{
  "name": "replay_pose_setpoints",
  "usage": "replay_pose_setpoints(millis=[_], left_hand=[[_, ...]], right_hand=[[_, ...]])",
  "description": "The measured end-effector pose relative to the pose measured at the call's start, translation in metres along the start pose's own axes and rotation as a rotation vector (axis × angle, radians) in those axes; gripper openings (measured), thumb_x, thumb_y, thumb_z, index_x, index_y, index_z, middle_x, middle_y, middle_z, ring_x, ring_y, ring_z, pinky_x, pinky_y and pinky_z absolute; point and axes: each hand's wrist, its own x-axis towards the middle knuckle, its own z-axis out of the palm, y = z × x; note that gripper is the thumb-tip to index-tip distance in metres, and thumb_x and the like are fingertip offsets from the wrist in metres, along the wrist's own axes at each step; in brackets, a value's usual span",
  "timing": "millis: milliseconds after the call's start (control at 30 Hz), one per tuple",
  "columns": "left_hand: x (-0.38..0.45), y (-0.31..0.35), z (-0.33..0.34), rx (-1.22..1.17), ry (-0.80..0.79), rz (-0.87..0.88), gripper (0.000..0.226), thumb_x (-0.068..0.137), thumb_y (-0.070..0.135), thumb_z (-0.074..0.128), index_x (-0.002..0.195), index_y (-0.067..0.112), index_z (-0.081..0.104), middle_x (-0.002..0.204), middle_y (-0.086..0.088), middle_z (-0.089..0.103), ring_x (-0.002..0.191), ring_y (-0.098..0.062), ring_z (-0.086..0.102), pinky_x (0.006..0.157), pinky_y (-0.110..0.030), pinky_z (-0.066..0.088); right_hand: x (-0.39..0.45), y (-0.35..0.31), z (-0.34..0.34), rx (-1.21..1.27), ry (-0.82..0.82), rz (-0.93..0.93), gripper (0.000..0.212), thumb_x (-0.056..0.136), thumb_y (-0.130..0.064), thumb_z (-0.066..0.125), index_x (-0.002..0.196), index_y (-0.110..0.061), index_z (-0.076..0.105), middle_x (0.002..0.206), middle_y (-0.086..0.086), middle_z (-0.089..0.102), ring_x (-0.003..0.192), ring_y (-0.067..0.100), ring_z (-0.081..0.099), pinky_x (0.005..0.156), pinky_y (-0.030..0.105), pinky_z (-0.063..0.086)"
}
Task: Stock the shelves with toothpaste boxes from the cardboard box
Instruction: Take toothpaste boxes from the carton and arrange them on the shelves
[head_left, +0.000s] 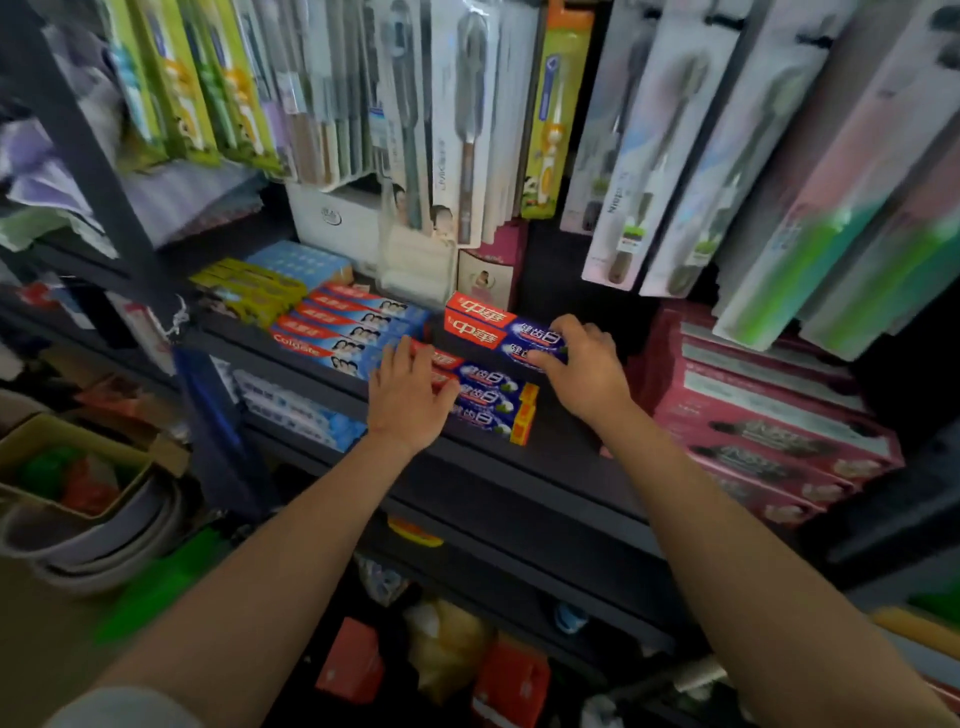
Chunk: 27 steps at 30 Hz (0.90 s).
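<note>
- A dark shelf (519, 462) stood under hanging toothbrush packs (467, 130), with Colgate boxes (337, 332) left and pink boxes (769, 415) right.
- The right hand (582, 369) pinched two stacked red-and-blue boxes (488, 325) atop a lower row (483, 400); the left hand (405, 400) lay flat, fingers straight, on that row.
- The lower shelves were blurred.
- Bare shelf remained between row and pink boxes.

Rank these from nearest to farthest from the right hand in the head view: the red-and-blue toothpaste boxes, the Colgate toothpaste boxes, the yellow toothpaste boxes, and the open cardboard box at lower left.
1. Red-and-blue toothpaste boxes: gripped by the right hand's fingers.
2. Colgate toothpaste boxes: to the left, same shelf.
3. Yellow toothpaste boxes: further left and back.
4. Open cardboard box: far lower left, off the shelf.
</note>
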Motion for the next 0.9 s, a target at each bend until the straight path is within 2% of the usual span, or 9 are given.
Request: replay_pose_setpoints(millis=[100, 200, 400, 533, 633, 700, 767, 833, 900], left_hand=[[0.023, -0.007, 0.005, 0.043, -0.055, 0.124, 0.063, 0.100, 0.055, 0.038, 0.153, 0.022, 0.029, 0.165, -0.008, 0.013, 0.152, -0.029, 0.004, 0.123, -0.048, 0.003], [0.029, -0.011, 0.016, 0.046, -0.074, 0.224, 0.057, 0.102, 0.052, 0.030, 0.153, 0.027, 0.029, 0.165, -0.006, 0.013, 0.152, -0.028, 0.004, 0.123, -0.046, 0.000], [0.030, -0.024, 0.025, 0.090, 0.004, 0.298, 0.071, 0.095, 0.056, 0.006, 0.152, 0.025, 0.034, 0.164, -0.010, 0.019, 0.152, -0.029, 0.008, 0.123, -0.045, 0.002], [0.032, -0.029, 0.024, 0.109, 0.008, 0.322, 0.071, 0.095, 0.055, 0.002, 0.153, 0.026, 0.031, 0.165, -0.009, 0.016, 0.153, -0.026, 0.005, 0.123, -0.043, -0.001], [0.029, -0.027, 0.023, 0.097, 0.004, 0.300, 0.072, 0.094, 0.055, 0.000, 0.153, 0.027, 0.030, 0.164, -0.009, 0.018, 0.153, -0.027, 0.007, 0.122, -0.043, 0.001], [0.029, -0.026, 0.021, 0.099, -0.006, 0.285, 0.065, 0.099, 0.052, 0.007, 0.154, 0.027, 0.029, 0.164, -0.009, 0.017, 0.153, -0.027, 0.005, 0.122, -0.043, 0.002], [0.029, -0.026, 0.020, 0.100, -0.020, 0.281, 0.055, 0.104, 0.047, 0.018, 0.154, 0.027, 0.028, 0.165, -0.008, 0.016, 0.153, -0.026, 0.004, 0.123, -0.044, 0.002], [0.029, -0.027, 0.019, 0.105, -0.023, 0.282, 0.051, 0.105, 0.042, 0.023, 0.155, 0.028, 0.027, 0.165, -0.007, 0.016, 0.153, -0.025, 0.004, 0.123, -0.046, 0.004], [0.030, -0.028, 0.017, 0.112, -0.022, 0.282, 0.050, 0.106, 0.039, 0.024, 0.154, 0.029, 0.028, 0.165, -0.005, 0.017, 0.153, -0.024, 0.006, 0.122, -0.047, 0.004]], right_hand=[[0.028, -0.010, 0.021, -0.056, -0.050, 0.047, 0.045, 0.091, -0.043, 0.064, 0.125, -0.016, 0.051, 0.115, 0.015, 0.053, 0.112, 0.033, 0.044, 0.089, 0.038, 0.041], [0.044, -0.013, 0.044, -0.050, -0.093, 0.108, 0.045, 0.089, -0.044, 0.065, 0.124, -0.019, 0.052, 0.116, 0.014, 0.052, 0.116, 0.031, 0.044, 0.092, 0.038, 0.042], [0.057, -0.003, 0.072, 0.020, -0.247, 0.161, 0.036, 0.089, -0.045, 0.065, 0.119, -0.027, 0.057, 0.109, 0.008, 0.049, 0.111, 0.026, 0.048, 0.089, 0.033, 0.044], [0.060, 0.005, 0.072, 0.056, -0.392, 0.167, 0.026, 0.090, -0.053, 0.059, 0.111, -0.039, 0.056, 0.112, 0.009, 0.058, 0.100, 0.024, 0.061, 0.084, 0.038, 0.054], [0.058, -0.001, 0.063, 0.034, -0.429, 0.159, 0.023, 0.096, -0.052, 0.049, 0.112, -0.038, 0.058, 0.115, 0.006, 0.056, 0.101, 0.021, 0.061, 0.087, 0.037, 0.053], [0.053, -0.011, 0.055, 0.022, -0.432, 0.161, 0.044, 0.090, -0.063, 0.052, 0.120, -0.032, 0.059, 0.114, 0.002, 0.051, 0.106, 0.019, 0.057, 0.091, 0.036, 0.051], [0.044, -0.026, 0.049, -0.035, -0.494, 0.111, 0.079, 0.070, -0.081, 0.060, 0.133, -0.033, 0.050, 0.125, 0.001, 0.049, 0.119, 0.020, 0.051, 0.100, 0.043, 0.046], [0.033, -0.035, 0.049, -0.188, -0.574, 0.031, 0.111, 0.057, -0.082, 0.070, 0.148, -0.039, 0.024, 0.143, 0.002, 0.037, 0.134, 0.024, 0.035, 0.112, 0.050, 0.031], [0.024, -0.038, 0.056, -0.330, -0.588, -0.028, 0.127, 0.055, -0.075, 0.076, 0.153, -0.040, 0.002, 0.152, 0.004, 0.023, 0.141, 0.027, 0.022, 0.114, 0.053, 0.023]])
